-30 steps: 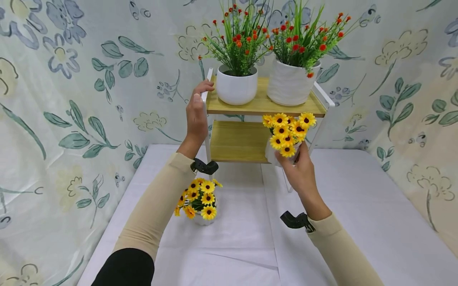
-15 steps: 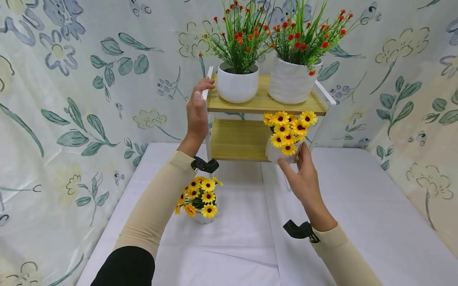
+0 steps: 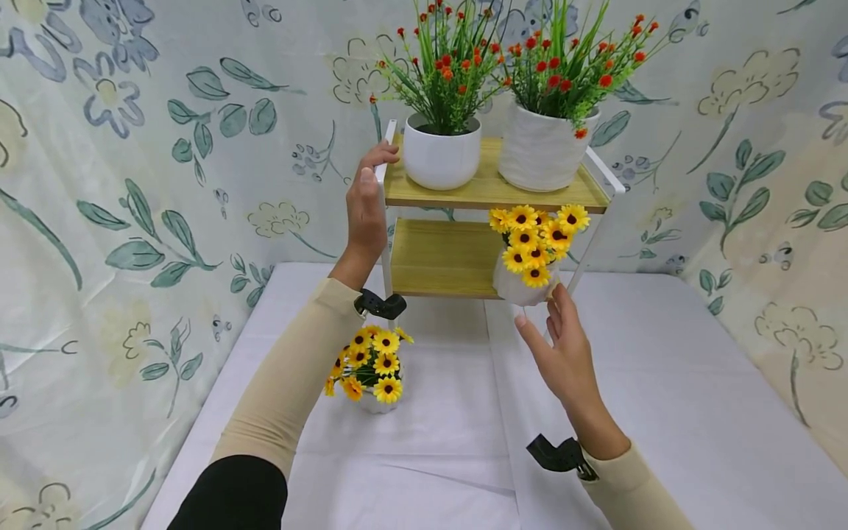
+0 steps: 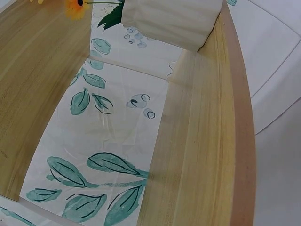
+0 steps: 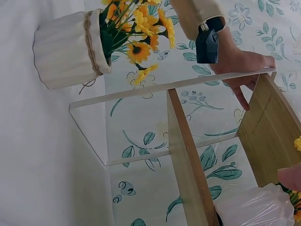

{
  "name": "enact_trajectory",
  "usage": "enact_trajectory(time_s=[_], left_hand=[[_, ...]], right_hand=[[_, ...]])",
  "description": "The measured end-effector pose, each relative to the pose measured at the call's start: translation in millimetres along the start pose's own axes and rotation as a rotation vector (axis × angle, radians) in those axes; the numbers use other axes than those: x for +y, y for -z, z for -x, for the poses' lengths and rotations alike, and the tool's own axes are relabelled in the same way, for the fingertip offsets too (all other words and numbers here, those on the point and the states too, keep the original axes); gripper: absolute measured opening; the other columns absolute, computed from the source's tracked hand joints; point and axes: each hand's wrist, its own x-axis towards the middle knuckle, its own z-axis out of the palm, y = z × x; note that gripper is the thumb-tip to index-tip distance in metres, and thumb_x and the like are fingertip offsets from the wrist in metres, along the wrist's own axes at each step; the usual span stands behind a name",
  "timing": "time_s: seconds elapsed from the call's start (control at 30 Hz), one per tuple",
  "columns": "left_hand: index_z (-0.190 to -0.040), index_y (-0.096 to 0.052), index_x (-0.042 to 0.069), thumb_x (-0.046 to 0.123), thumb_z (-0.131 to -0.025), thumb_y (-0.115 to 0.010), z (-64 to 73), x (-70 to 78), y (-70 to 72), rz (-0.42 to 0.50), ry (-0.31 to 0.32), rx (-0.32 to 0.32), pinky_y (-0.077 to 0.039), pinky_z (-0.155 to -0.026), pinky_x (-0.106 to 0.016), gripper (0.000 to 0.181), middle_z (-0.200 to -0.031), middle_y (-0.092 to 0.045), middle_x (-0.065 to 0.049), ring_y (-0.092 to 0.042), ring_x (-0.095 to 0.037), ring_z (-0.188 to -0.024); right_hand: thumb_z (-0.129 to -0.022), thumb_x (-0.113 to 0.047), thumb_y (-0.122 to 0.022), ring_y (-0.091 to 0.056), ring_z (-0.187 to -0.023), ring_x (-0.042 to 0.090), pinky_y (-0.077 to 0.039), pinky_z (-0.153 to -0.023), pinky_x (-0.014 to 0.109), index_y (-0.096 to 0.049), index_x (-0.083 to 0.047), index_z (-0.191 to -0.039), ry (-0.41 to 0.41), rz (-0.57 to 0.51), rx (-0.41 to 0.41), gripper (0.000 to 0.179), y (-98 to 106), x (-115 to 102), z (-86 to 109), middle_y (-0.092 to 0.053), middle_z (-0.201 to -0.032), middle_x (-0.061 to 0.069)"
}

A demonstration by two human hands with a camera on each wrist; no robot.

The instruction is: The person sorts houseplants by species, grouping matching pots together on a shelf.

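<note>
My left hand [image 3: 366,210] grips the left side rail of a two-tier shelf rack [image 3: 440,258] with white frame and wooden boards; its fingers bend over the rail. At the right end of the lower board stands a pale pot [image 3: 523,285] of yellow sunflower-like blooms [image 3: 536,239], also showing as a pot [image 4: 171,21] in the left wrist view. Just below and right of it, my right hand [image 3: 566,357] has its fingers spread and thumb apart, fingertips close to the pot's base; whether they touch it I cannot tell. A thumb [image 5: 289,178] shows beside the pot in the right wrist view.
On the top board stand a smooth white pot [image 3: 442,156] and a ridged white pot [image 3: 546,151], both with red-flowered greenery. Another yellow-flowered pot [image 5: 66,51], tied with twine, sits on the white-covered table [image 3: 450,412] near my left forearm. Patterned fabric [image 3: 199,147] hangs behind.
My right hand has let go of the yellow-flowered pot and drawn back, down and to the right, its fingers opening. The pot stays on the lower board; my left hand keeps its place.
</note>
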Motion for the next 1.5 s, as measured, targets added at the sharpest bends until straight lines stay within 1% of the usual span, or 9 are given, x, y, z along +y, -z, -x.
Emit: enact_trajectory(time_s=[0.2,0.37,0.57,0.8,0.93,1.03,1.2,1.3,1.5], left_hand=[[-0.114,-0.052,-0.011,0.026,-0.095,-0.019,0.4,0.6,0.1,-0.006,0.010,0.004,-0.022,-0.115,-0.030,0.053,-0.130,-0.051,-0.027,-0.039,-0.024,-0.136],[-0.114,-0.052,-0.012,0.022,-0.095,-0.019,0.9,1.5,1.3,-0.014,-0.004,0.010,-0.023,-0.115,-0.032,0.051,-0.131,-0.052,-0.026,-0.039,-0.028,-0.136],[-0.114,-0.052,-0.011,0.024,-0.095,-0.019,0.1,0.9,1.2,-0.017,-0.004,0.010,-0.023,-0.115,-0.031,0.052,-0.131,-0.053,-0.024,-0.039,-0.026,-0.136],[-0.114,-0.052,-0.010,0.022,-0.095,-0.019,-0.3,-1.7,1.3,-0.018,-0.004,0.011,-0.023,-0.115,-0.032,0.050,-0.131,-0.052,-0.025,-0.039,-0.024,-0.136],[-0.116,-0.055,-0.003,0.031,-0.097,-0.018,0.4,-23.7,1.4,-0.028,-0.011,0.009,-0.023,-0.115,-0.031,0.053,-0.134,-0.053,-0.015,-0.038,-0.018,-0.136],[-0.117,-0.055,-0.001,0.035,-0.097,-0.017,0.4,-34.2,0.9,-0.035,-0.011,0.006,-0.023,-0.115,-0.031,0.055,-0.135,-0.053,-0.012,-0.038,-0.015,-0.137],[-0.115,-0.052,-0.008,0.026,-0.094,-0.018,-0.5,-13.4,0.4,-0.022,0.019,0.000,-0.021,-0.116,-0.030,0.053,-0.134,-0.052,-0.019,-0.037,-0.020,-0.137],[-0.114,-0.052,-0.009,0.025,-0.094,-0.018,-0.8,-3.2,0.5,-0.016,0.017,0.000,-0.022,-0.116,-0.030,0.052,-0.133,-0.052,-0.022,-0.038,-0.022,-0.137],[-0.113,-0.052,-0.010,0.029,-0.096,-0.018,-0.2,-1.8,-0.7,0.006,-0.011,0.000,-0.023,-0.115,-0.032,0.055,-0.130,-0.051,-0.027,-0.039,-0.024,-0.136]], right_hand=[[-0.092,-0.036,-0.063,-0.023,-0.144,0.028,-0.028,-0.111,0.049,-0.010,-0.012,-0.155,-0.011,0.012,-0.023,0.086,-3,4,7.9,-0.014,-0.160,0.006],[-0.091,-0.036,-0.063,-0.024,-0.144,0.027,-0.029,-0.111,0.047,-0.011,-0.011,-0.155,-0.018,0.026,-0.053,0.086,-8,7,15.0,-0.014,-0.160,0.007],[-0.091,-0.034,-0.064,-0.025,-0.143,0.031,-0.028,-0.111,0.047,-0.014,-0.008,-0.154,-0.025,0.021,-0.092,0.085,-18,11,25.1,-0.018,-0.159,0.011],[-0.091,-0.032,-0.065,-0.028,-0.142,0.030,-0.029,-0.111,0.044,-0.019,-0.006,-0.153,-0.015,0.021,-0.131,0.082,-33,14,33.1,-0.022,-0.158,0.010],[-0.090,-0.035,-0.066,-0.029,-0.142,0.030,-0.031,-0.111,0.044,-0.020,-0.005,-0.152,-0.013,0.036,-0.156,0.083,-42,15,36.5,-0.023,-0.157,0.012],[-0.089,-0.036,-0.067,-0.030,-0.142,0.030,-0.031,-0.110,0.045,-0.020,-0.004,-0.152,-0.012,0.045,-0.176,0.085,-48,16,38.4,-0.024,-0.157,0.014],[-0.088,-0.036,-0.068,-0.032,-0.140,0.030,-0.033,-0.109,0.044,-0.022,-0.002,-0.151,-0.007,0.038,-0.203,0.085,-60,15,41.1,-0.026,-0.156,0.013],[-0.088,-0.035,-0.069,-0.034,-0.140,0.030,-0.033,-0.109,0.043,-0.024,-0.002,-0.151,-0.014,0.025,-0.217,0.084,-67,15,43.1,-0.027,-0.156,0.013],[-0.086,-0.036,-0.070,-0.035,-0.139,0.031,-0.034,-0.108,0.043,-0.026,-0.004,-0.150,-0.033,0.016,-0.270,0.084,-83,14,48.0,-0.029,-0.155,0.013]])
